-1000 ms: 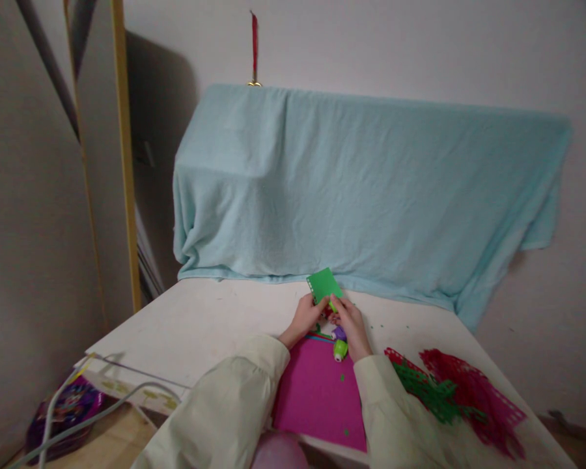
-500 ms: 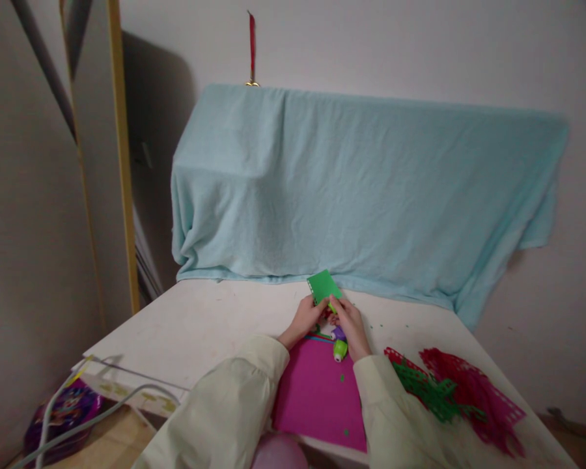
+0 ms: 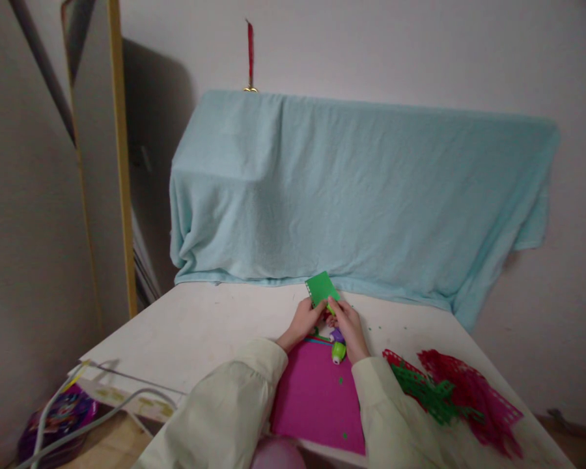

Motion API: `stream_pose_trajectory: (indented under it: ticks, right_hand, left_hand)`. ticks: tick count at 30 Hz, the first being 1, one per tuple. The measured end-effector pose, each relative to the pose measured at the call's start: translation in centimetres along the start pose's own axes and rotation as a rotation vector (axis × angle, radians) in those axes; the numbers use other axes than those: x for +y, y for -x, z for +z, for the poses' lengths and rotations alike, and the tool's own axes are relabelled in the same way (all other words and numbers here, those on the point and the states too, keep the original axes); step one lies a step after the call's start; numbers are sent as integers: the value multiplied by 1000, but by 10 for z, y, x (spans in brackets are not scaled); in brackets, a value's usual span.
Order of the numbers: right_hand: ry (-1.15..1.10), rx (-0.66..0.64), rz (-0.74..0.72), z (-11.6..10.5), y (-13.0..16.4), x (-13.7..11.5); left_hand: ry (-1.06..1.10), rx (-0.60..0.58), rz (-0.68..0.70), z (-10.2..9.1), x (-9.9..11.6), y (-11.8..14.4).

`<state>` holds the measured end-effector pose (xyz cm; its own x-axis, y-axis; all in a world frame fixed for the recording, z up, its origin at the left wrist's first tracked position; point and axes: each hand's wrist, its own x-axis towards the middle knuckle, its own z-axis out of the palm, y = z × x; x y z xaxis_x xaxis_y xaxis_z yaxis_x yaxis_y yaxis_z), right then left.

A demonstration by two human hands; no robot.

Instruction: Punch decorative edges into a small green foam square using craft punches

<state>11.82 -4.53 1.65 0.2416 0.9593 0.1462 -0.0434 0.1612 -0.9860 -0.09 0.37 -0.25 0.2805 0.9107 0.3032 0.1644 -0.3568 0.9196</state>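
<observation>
- Your left hand [image 3: 306, 319] pinches the near left edge of a small green paper square [image 3: 321, 287]; the grip is closed on it, and the square stands tilted above the worktop [image 3: 200, 326], its left edge lined with tiny punched holes.
- Your right hand [image 3: 348, 326] meets the square at its near right corner, fingers closed around something lime green there (too small to tell exactly what it is).
- Just near of your right hand, a lime green craft punch [image 3: 338, 352] lies on the worktop with a small purple piece [image 3: 336, 335] touching it on the far side.
- A magenta sheet [image 3: 315, 397] lies flat between your two cream sleeves [image 3: 234, 410], with a few green paper specks on it.
- To the right, near the edge, punched lattice scraps in green [image 3: 427, 394] and dark red [image 3: 469, 391] lie in an overlapping heap.
- Along the far side, a pale blue cloth [image 3: 361, 195] drapes over something bulky down to the worktop.
- At the near left, grey cables [image 3: 92, 420] trail off the edge.
</observation>
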Motion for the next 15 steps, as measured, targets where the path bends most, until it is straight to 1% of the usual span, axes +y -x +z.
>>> stream_pose_trajectory:
  ticks: [3, 9, 15]
  right_hand:
    - [-6, 0, 6, 0, 0, 0]
    - [-5, -11, 25, 0, -1, 0]
    - [-8, 5, 49, 0, -3, 0]
  left_hand:
    - [-5, -1, 15, -1, 2, 1]
    - [14, 16, 6, -1, 3, 1]
    - [27, 26, -5, -1, 3, 2]
